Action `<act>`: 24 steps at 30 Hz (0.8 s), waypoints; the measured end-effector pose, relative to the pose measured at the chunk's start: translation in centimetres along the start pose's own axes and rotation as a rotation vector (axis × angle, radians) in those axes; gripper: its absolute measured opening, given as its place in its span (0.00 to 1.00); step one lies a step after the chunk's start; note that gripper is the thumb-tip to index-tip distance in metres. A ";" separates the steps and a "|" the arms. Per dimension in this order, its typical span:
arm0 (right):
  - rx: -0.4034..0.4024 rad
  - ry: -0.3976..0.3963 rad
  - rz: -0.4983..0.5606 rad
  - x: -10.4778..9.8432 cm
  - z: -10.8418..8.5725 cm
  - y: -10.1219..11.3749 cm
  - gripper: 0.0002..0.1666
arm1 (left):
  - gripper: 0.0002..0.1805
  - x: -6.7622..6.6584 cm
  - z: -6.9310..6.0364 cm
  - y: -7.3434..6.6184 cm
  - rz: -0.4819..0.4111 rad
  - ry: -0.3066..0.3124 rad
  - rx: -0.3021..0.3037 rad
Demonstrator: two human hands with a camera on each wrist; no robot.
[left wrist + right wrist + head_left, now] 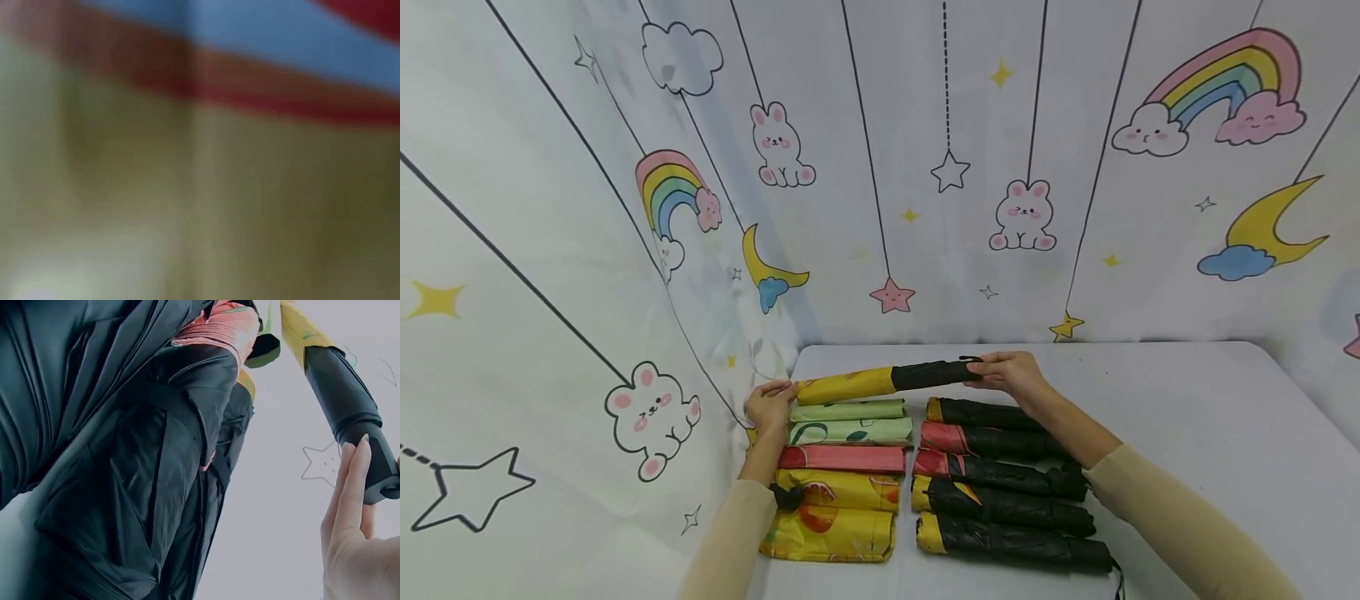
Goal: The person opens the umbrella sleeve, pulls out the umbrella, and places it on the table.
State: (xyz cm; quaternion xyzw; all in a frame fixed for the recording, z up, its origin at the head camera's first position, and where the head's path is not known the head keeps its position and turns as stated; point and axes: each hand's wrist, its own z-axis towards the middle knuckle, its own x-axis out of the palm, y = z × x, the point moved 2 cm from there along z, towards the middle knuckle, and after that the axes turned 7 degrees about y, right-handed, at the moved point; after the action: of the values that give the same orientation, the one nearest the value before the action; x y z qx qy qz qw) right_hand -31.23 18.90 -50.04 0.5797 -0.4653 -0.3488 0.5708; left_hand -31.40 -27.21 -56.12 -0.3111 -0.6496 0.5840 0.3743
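Note:
A folded umbrella with a black cover spans the gap between both hands above the far end of the rows, tilted slightly up to the right. Its left half is in a yellow sleeve. My left hand pinches the sleeve's left end. At the other end my right hand holds the black handle. In the right wrist view, straight fingers and thumb of the right hand grip the umbrella's handle. The left wrist view is too blurred to make out the hand.
Below lie several folded black umbrellas with red or yellow ends, in a column on the right. Left of them are several flat sleeves: green, red and yellow. A white table and a printed curtain surround them.

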 end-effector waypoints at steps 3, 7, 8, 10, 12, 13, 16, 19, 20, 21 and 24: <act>-0.009 -0.002 0.007 -0.1 0.0 0.2 0.30 | 0.20 0.0 0.1 0.0 0.008 0.001 0.002; -0.001 -0.022 0.016 -0.3 0.1 0.2 0.30 | 0.19 0.1 0.1 -0.2 0.017 0.004 0.001; 0.004 -0.029 0.021 -0.4 0.1 0.2 0.30 | 0.19 0.1 0.1 -0.2 0.011 0.006 0.002; 0.007 -0.031 0.014 -0.4 0.2 0.2 0.32 | 0.20 0.1 0.1 -0.2 -0.008 0.009 0.005; 0.009 -0.033 0.010 -0.5 0.1 0.3 0.34 | 0.20 0.0 0.2 -0.1 -0.035 0.009 0.007; 0.009 -0.031 0.012 -0.5 0.1 0.3 0.34 | 0.20 -0.1 0.3 -0.1 -0.058 0.009 0.000; 0.005 -0.026 0.029 -0.6 0.1 0.3 0.33 | 0.21 -0.3 0.3 0.0 -0.071 0.009 0.001; 0.002 -0.022 0.038 -0.7 -0.1 0.3 0.32 | 0.21 -0.5 0.3 0.2 -0.072 0.009 -0.001; 0.001 -0.024 0.037 -0.8 -0.2 0.3 0.31 | 0.21 -0.5 0.2 0.2 -0.063 0.011 0.006; -0.001 -0.024 0.034 -0.9 -0.3 0.3 0.31 | 0.21 -0.4 0.3 0.3 -0.063 0.010 0.005; 0.000 -0.024 0.029 -1.0 -0.5 0.3 0.30 | 0.22 -0.3 0.4 0.3 -0.063 0.017 0.004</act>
State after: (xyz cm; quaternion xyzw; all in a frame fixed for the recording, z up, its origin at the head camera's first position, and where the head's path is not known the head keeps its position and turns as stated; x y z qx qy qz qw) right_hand -31.15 20.08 -49.79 0.5686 -0.4806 -0.3476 0.5700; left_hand -31.56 -27.62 -56.45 -0.2944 -0.6547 0.5707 0.3988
